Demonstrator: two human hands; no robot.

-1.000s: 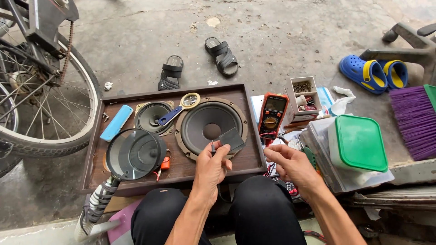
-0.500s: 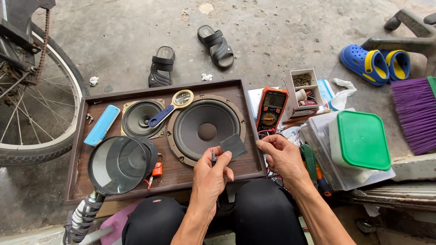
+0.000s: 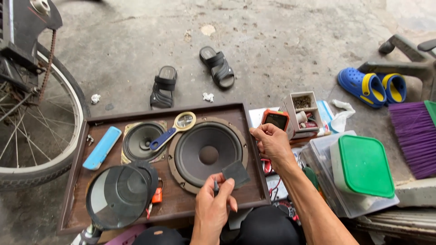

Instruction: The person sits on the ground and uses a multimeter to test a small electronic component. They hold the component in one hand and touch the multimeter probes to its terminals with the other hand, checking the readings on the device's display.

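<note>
The left hand (image 3: 215, 204) holds a small dark square piece (image 3: 235, 173) up over the lower edge of the big round speaker (image 3: 208, 154), with its fingers closed on the piece and on a thin dark stick that is mostly hidden inside the hand. The right hand (image 3: 271, 141) has its fingers curled over the right rim of the brown wooden board (image 3: 136, 213) that the speaker sits in. A small speaker (image 3: 138, 141) lies to the left, and a blue-handled magnifying glass (image 3: 175, 129) rests across it. A bigger round lens (image 3: 119, 196) near the bottom covers part of the board, and its stand is cut off by the edge. An orange meter (image 3: 275, 120) peeks out behind the right hand, half hidden. The bike wheel (image 3: 27, 136) on the left is only partly seen
</note>
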